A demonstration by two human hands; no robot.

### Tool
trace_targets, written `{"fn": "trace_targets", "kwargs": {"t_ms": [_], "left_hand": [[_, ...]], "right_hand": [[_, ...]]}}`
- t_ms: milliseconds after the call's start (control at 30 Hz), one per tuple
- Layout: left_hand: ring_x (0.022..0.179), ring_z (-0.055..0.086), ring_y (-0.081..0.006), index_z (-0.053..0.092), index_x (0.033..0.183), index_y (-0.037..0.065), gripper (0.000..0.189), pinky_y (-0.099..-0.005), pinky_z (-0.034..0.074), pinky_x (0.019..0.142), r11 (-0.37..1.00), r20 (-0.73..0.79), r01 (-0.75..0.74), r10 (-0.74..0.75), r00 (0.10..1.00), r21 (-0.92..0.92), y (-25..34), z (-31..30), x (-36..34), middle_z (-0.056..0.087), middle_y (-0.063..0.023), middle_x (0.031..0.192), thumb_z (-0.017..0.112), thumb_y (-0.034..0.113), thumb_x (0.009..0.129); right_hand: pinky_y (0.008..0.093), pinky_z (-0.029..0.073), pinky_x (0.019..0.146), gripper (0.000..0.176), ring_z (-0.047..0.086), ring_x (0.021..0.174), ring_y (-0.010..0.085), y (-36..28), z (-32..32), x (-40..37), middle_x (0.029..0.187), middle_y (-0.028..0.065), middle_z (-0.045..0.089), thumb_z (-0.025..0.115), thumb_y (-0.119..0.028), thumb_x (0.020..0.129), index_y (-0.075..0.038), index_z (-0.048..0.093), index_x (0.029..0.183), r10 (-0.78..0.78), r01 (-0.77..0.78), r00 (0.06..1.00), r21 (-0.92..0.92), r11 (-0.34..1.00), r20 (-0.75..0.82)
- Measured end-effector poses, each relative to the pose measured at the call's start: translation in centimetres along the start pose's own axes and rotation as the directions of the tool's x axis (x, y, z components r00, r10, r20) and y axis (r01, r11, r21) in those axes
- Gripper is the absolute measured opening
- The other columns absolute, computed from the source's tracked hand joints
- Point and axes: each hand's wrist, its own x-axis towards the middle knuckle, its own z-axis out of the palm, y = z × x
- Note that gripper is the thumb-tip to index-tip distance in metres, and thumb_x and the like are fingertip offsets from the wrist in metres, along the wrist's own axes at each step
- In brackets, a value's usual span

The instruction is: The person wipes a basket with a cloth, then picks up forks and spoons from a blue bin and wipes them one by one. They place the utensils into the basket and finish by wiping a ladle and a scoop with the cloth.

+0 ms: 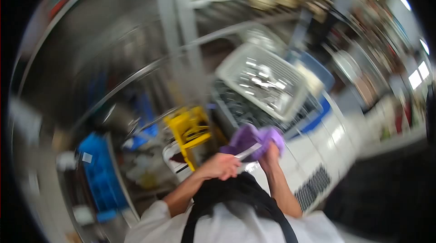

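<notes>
- Purple cloth (pixel 254 137), frame centre, gripped tight in the right hand (pixel 271 156).
- Left hand (pixel 221 166), at its 8 o'clock, clamped on a knife (pixel 248 152) touching the cloth.
- White rack (pixel 265 82) at 12 o'clock.

We count one left hand (pixel 221 166), one right hand (pixel 271 156), one purple cloth (pixel 252 137), one blade (pixel 248 152), one white rack (pixel 263 82).

The room was a motion-blurred kitchen. Steel shelving (pixel 181 25) rose behind, a white rack (pixel 263 84) sat tilted above a white cabinet (pixel 336 134), a blue crate (pixel 102 175) stood left, and bright windows (pixel 415 79) glowed right.
</notes>
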Motion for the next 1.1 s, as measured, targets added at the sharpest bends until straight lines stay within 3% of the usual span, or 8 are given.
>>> {"fn": "trace_targets", "kwargs": {"t_ms": [133,233,367,533,633,700,833,1100], "left_hand": [[0.051,0.056,-0.0121,0.065,0.095,0.002,0.019,-0.0262,0.041,0.043,0.968,-0.045,-0.129,0.142,0.989,0.217,-2.2,-1.4,-0.3,0.068,-0.0076,0.078,0.054,0.018,0.095],[0.062,0.066,-0.0158,0.061,0.107,0.000,0.024,-0.0276,0.052,0.051,0.978,-0.349,-0.196,0.211,0.913,0.077,-0.6,-2.9,-8.3,0.069,-0.0104,0.097,0.058,0.022,0.096],[0.098,0.065,-0.0182,0.057,0.118,0.010,0.033,-0.0341,0.055,0.085,0.751,-0.819,-0.446,0.570,0.065,0.487,-3.8,-16.5,-20.1,0.061,-0.0062,0.113,0.068,0.006,0.087],[0.094,0.064,-0.0178,0.058,0.118,-0.003,0.034,-0.0318,0.051,0.087,0.803,-0.461,-0.028,0.312,-0.831,0.595,-7.7,-32.5,-40.8,0.067,-0.0088,0.103,0.068,0.006,0.087],[0.089,0.067,-0.0206,0.058,0.119,-0.009,0.043,-0.0331,0.053,0.081,0.902,-0.495,-0.162,0.065,-0.866,0.401,-8.1,-36.9,-47.7,0.069,-0.0148,0.099,0.072,0.014,0.085],[0.076,0.070,-0.0220,0.052,0.117,-0.017,0.035,-0.0289,0.059,0.063,0.784,-0.654,-0.452,-0.079,-0.752,0.425,-7.7,-39.0,-50.0,0.066,-0.0176,0.095,0.062,0.001,0.089],[0.083,0.071,-0.0290,0.052,0.102,-0.017,0.019,-0.0286,0.063,0.065,0.695,-0.858,-0.661,-0.124,-0.499,0.284,-7.9,-44.2,-52.8,0.065,-0.0220,0.095,0.056,-0.003,0.089],[0.084,0.069,-0.0230,0.071,0.092,-0.006,0.035,-0.0380,0.055,0.072,0.973,-0.620,0.013,-0.137,-0.773,-0.230,-8.6,-50.1,-52.5,0.071,-0.0152,0.092,0.081,0.020,0.072]], "right_hand": [[0.0415,0.041,0.106,0.046,0.049,0.124,0.0215,4.7,4.6,-4.9,0.133,0.0064,0.052,0.054,-0.037,0.098,-0.008,0.047,0.133,0.350,-0.286,0.926,-0.341,0.895,0.141],[0.0333,0.057,0.073,0.030,0.064,0.082,0.0186,0.7,1.1,0.6,0.099,0.0074,0.063,0.055,-0.032,0.098,-0.008,0.057,0.116,0.166,-0.037,0.969,-0.557,0.830,0.182],[0.0230,0.046,0.047,0.024,0.054,0.058,0.0090,-5.0,-1.3,11.1,0.078,-0.0002,0.056,0.052,-0.035,0.099,-0.012,0.057,0.096,0.007,-0.016,1.000,-0.495,0.869,-0.022],[0.0250,0.055,0.050,0.024,0.062,0.058,0.0143,-4.6,3.3,10.5,0.078,0.0050,0.064,0.051,-0.030,0.098,-0.008,0.058,0.093,0.114,-0.130,0.991,-0.331,0.935,-0.067],[0.0280,0.058,0.054,0.026,0.064,0.062,0.0177,-3.6,5.9,6.0,0.081,0.0080,0.066,0.049,-0.028,0.098,-0.004,0.059,0.096,0.197,-0.172,0.980,-0.323,0.931,0.044],[0.0239,0.053,0.051,0.032,0.063,0.066,0.0170,-2.2,13.0,-0.5,0.086,0.0075,0.065,0.048,-0.031,0.099,-0.002,0.061,0.102,-0.062,0.051,0.998,-0.556,0.829,-0.001],[0.0387,0.058,0.083,0.038,0.067,0.095,0.0251,-4.6,19.0,-7.0,0.110,0.0152,0.066,0.055,-0.023,0.095,0.003,0.054,0.122,0.247,0.011,0.861,-0.504,0.864,0.444],[0.0409,0.057,0.088,0.054,0.065,0.102,0.0304,8.9,8.9,-9.4,0.119,0.0176,0.063,0.066,-0.013,0.085,0.004,0.048,0.132,0.760,-0.630,0.649,-0.586,0.509,-0.037]]}}
